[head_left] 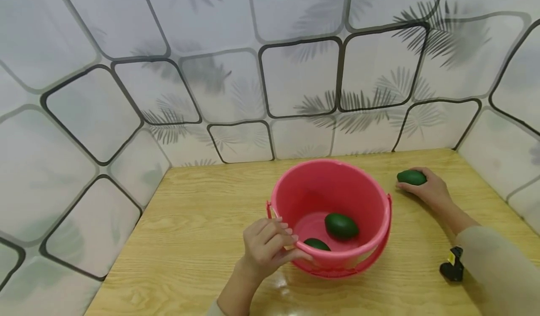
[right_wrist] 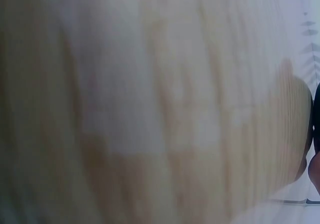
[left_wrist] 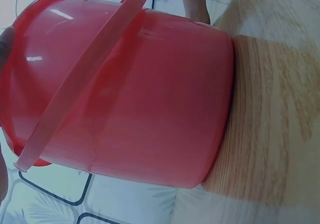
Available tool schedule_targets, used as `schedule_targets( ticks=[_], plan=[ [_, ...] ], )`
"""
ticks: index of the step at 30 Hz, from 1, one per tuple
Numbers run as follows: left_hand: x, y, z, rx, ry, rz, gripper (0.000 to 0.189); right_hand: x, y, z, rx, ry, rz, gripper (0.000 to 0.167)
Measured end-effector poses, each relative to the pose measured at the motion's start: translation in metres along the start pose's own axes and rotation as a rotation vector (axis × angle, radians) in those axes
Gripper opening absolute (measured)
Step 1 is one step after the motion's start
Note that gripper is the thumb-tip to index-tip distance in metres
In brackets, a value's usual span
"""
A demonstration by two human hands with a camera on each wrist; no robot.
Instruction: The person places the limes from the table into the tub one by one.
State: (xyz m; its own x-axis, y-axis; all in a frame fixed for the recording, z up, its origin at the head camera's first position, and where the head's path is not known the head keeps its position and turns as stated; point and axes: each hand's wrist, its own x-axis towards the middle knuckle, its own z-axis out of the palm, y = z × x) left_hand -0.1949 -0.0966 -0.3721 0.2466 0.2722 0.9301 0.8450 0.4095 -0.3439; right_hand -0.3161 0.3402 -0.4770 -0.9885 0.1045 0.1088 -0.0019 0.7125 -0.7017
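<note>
A pink bucket [head_left: 325, 255] stands upright on the wooden table, its handle hanging down along the near side. My left hand [head_left: 267, 245] grips its near left rim, fingers over the edge and thumb along the outside. Two dark green avocados lie inside: one avocado [head_left: 341, 226] in full view, the other avocado [head_left: 317, 244] partly hidden by the near rim. To the right of the bucket, my right hand [head_left: 430, 189] holds a third avocado [head_left: 411, 177] between thumb and fingers, low over the table. The left wrist view shows the bucket's side [left_wrist: 165, 98] and handle [left_wrist: 85, 78] close up.
The wooden table [head_left: 190, 222] meets patterned walls [head_left: 228, 91] at the back and on both sides. A small black device [head_left: 452, 265] with a yellow mark sits by the right sleeve [head_left: 498, 264]. Blurred tabletop [right_wrist: 190, 108] fills most of the right wrist view.
</note>
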Motion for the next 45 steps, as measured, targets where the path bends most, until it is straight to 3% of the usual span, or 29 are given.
schedule_targets(
  ticks=[12,27,37,45],
  plan=[
    [0.001,0.004,0.000,0.006,0.008,0.000,0.043,-0.003,0.009,0.006,-0.014,0.045,-0.006,0.084],
    [0.002,0.003,-0.003,-0.005,-0.021,-0.032,0.043,-0.007,0.001,0.011,0.006,0.079,-0.033,0.078],
    [-0.001,0.005,-0.002,-0.009,-0.037,-0.051,0.043,-0.008,-0.012,0.010,-0.011,0.019,-0.044,0.079],
    [-0.002,0.004,-0.002,0.007,-0.022,-0.031,0.044,-0.009,-0.015,0.004,-0.016,0.036,-0.071,0.075]
  ],
)
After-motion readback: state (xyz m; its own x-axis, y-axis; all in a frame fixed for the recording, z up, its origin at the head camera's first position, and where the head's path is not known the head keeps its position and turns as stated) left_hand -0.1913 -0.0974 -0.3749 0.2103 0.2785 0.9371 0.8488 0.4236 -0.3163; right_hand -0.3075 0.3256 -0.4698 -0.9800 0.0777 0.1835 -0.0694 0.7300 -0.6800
